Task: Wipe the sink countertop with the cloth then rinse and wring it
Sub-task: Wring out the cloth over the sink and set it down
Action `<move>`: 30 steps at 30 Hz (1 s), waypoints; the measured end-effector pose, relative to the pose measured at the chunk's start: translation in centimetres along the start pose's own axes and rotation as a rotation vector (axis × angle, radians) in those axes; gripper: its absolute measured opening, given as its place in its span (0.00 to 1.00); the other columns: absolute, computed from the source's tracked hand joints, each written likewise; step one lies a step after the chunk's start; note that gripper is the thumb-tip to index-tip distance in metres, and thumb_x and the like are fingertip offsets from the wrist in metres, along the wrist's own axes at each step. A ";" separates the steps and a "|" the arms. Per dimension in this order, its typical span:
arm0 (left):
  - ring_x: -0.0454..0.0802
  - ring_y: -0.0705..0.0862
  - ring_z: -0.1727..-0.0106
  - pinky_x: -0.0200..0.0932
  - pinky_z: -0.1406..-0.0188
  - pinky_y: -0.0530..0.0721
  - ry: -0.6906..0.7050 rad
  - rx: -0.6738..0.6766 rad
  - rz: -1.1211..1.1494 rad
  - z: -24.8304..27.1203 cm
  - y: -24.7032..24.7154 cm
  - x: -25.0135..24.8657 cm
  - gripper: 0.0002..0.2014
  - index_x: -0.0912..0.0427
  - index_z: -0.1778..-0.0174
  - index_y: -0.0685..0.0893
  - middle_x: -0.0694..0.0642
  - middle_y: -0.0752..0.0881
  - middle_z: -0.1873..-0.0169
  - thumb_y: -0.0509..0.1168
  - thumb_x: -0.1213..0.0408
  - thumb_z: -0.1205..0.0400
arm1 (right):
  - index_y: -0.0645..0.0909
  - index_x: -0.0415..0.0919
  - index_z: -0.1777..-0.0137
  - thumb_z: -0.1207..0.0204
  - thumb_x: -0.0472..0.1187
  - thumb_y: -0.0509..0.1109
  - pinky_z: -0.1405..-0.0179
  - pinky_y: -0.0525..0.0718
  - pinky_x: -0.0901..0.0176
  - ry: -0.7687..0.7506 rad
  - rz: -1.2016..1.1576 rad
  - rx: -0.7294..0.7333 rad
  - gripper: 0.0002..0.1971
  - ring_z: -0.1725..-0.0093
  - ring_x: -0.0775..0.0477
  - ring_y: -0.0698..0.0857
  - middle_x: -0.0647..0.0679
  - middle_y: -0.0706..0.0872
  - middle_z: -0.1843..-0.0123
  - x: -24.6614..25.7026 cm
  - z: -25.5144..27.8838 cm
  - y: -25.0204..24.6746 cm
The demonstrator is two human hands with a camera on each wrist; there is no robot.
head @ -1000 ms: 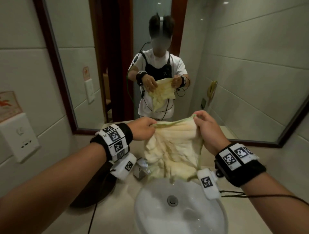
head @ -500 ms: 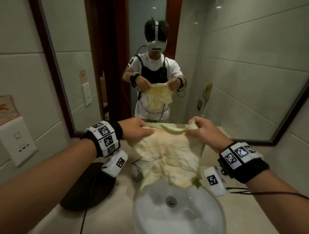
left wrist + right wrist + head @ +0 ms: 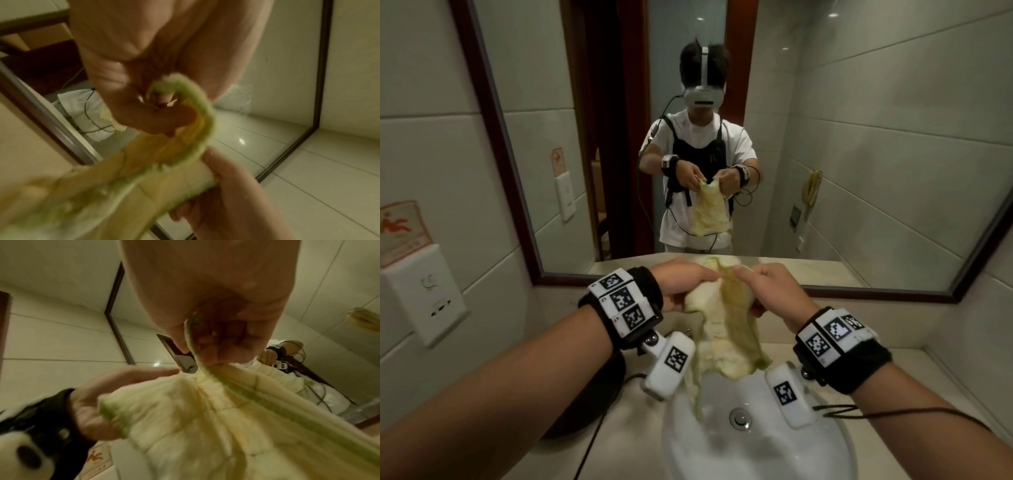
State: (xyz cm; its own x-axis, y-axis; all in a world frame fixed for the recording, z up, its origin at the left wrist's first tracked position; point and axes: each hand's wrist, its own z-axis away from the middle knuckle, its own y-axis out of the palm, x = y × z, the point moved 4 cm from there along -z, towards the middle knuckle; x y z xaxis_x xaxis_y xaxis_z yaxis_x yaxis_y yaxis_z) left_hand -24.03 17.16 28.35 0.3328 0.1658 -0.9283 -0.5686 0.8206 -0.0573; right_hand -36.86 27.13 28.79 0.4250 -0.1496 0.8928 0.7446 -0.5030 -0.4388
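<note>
Cloth point(image 3: 722, 329) pinched at its top edge in my left hand point(image 3: 681, 286) and right hand point(image 3: 774, 291), gathered over the sink point(image 3: 835, 455); wringing likely next.

Cloth point(image 3: 726, 342) above sink point(image 3: 835, 455), before mirror point(image 3: 859, 137)

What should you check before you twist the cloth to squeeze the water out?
1. Left hand holds the cloth: ok, it grips the top edge.
2. Right hand holds the cloth: ok, it pinches the green hem.
3. Cloth hangs over the sink, so drips land inside: ok.
4. Cloth bunched together for twisting: ok, the hands are close together.
5. Cloth already rinsed: cannot tell.
6. Tap off: cannot tell, it is hidden.
</note>
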 end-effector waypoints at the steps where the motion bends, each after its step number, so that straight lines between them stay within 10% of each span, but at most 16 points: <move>1: 0.50 0.90 0.54 0.44 0.52 0.89 0.011 -0.005 0.035 0.0 0.2 0.0 0.10 0.62 0.45 0.86 0.57 0.91 0.53 0.64 0.62 0.15 | 0.80 0.28 0.65 0.20 0.52 0.68 0.75 0.81 0.59 -0.027 -0.002 0.032 0.25 0.76 0.47 0.82 0.39 0.82 0.71 0.2 0.0 0.8; 7: 0.45 0.87 0.76 0.39 0.71 0.89 0.007 -0.093 0.194 -0.5 -0.3 -0.2 0.08 0.66 0.56 0.81 0.57 0.87 0.74 0.57 0.74 0.16 | 0.78 0.37 0.67 0.19 0.51 0.67 0.62 0.84 0.48 -0.216 0.196 0.194 0.19 0.69 0.44 0.84 0.45 0.82 0.71 1.3 -0.1 3.1; 11: 0.48 0.88 0.68 0.43 0.65 0.90 -0.017 -0.127 0.223 -0.8 -1.1 -0.2 0.07 0.65 0.54 0.82 0.60 0.88 0.66 0.59 0.72 0.15 | 0.80 0.39 0.63 0.20 0.55 0.63 0.59 0.83 0.38 -0.389 0.367 0.211 0.20 0.64 0.43 0.83 0.42 0.84 0.65 1.8 0.1 3.0; 16: 0.45 0.85 0.77 0.36 0.79 0.85 -0.010 -0.271 0.205 -1.9 -2.2 0.2 0.04 0.64 0.54 0.82 0.58 0.85 0.67 0.62 0.71 0.16 | 0.75 0.41 0.65 0.19 0.52 0.65 0.64 0.76 0.48 -0.484 0.485 0.175 0.17 0.65 0.50 0.78 0.49 0.79 0.68 2.2 0.1 3.3; 20: 0.50 0.88 0.65 0.40 0.68 0.89 -0.018 -0.209 0.295 -2.3 -2.1 0.6 0.07 0.68 0.45 0.83 0.61 0.87 0.62 0.62 0.74 0.16 | 0.70 0.50 0.59 0.28 0.58 0.71 0.61 0.77 0.54 -0.541 0.599 0.144 0.15 0.60 0.54 0.76 0.58 0.76 0.60 2.1 0.4 4.1; 25: 0.48 0.88 0.76 0.40 0.76 0.88 0.011 -0.200 0.345 -2.2 -2.2 0.3 0.04 0.69 0.53 0.82 0.58 0.87 0.77 0.62 0.75 0.16 | 0.70 0.51 0.57 0.28 0.39 0.70 0.62 0.77 0.48 -0.495 0.505 0.077 0.11 0.61 0.53 0.77 0.56 0.78 0.62 0.9 -0.5 3.9; 30: 0.50 0.84 0.75 0.44 0.71 0.87 0.044 -0.230 -0.017 -2.2 -3.7 -0.1 0.12 0.61 0.40 0.78 0.56 0.84 0.74 0.66 0.66 0.19 | 0.76 0.51 0.56 0.23 0.32 0.70 0.61 0.80 0.48 -0.393 0.218 0.028 0.11 0.63 0.54 0.81 0.52 0.84 0.63 0.3 -1.6 2.8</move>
State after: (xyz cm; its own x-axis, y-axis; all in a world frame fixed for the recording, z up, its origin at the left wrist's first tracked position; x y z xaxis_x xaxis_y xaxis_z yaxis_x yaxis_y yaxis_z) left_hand -23.59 12.93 27.87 0.3133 0.1248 -0.9414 -0.7215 0.6759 -0.1505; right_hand -35.52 24.31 27.97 0.7327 0.0876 0.6749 0.6272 -0.4719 -0.6197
